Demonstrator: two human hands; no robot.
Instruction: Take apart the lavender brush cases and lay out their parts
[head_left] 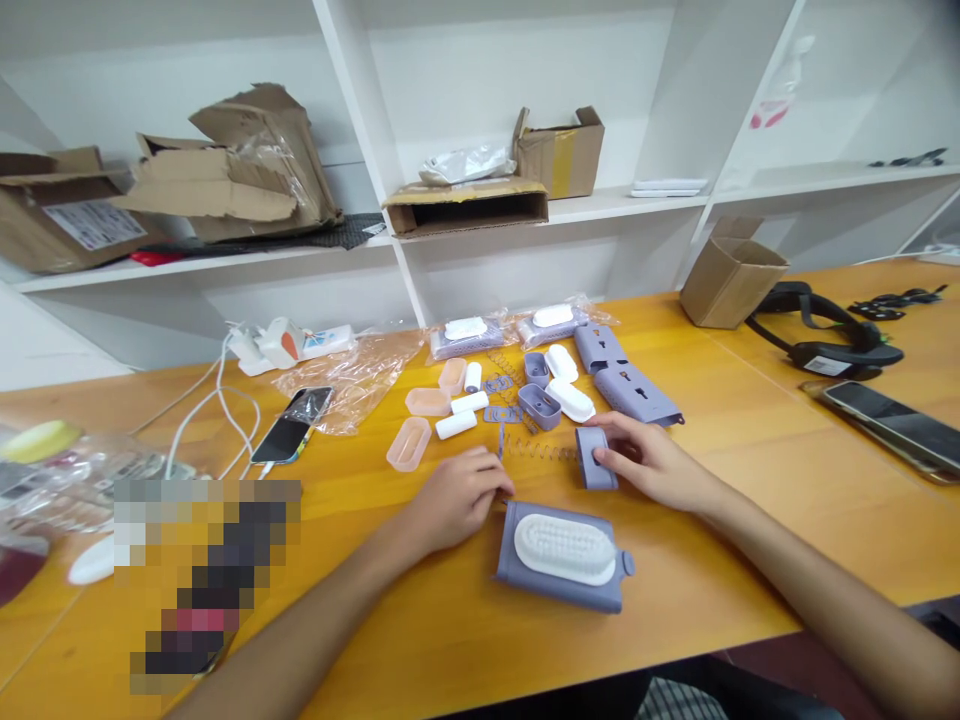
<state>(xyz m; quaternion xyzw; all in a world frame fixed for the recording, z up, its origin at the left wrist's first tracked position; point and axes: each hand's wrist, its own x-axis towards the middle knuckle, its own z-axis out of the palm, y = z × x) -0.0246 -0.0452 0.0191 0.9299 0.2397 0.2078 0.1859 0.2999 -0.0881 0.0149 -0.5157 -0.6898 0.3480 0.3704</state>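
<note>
My right hand (652, 465) grips a small purple oval cup (598, 470) on its side, thumb and fingers at its right edge. A thin metal spring (541, 450) stretches from the cup's left side to a thin purple plate (502, 440) standing on edge. Beside that plate my left hand (463, 497) rests with curled, closed fingers; what they pinch, if anything, is hidden. Just below its fingertips lies a purple case (559, 590) carrying a white oval bristled pad (566, 548). More purple cups (540, 405) and white oval pieces (571, 400) lie beyond.
Orange translucent cups (409, 443), white cylinders (456, 425) and flat purple plates (502, 414) lie mid-table. Purple shells (636, 392) and bagged units (466, 337) are behind. Phones (292, 425) and cables flank the left; a black headset (825, 335) and another phone (892, 425) the right.
</note>
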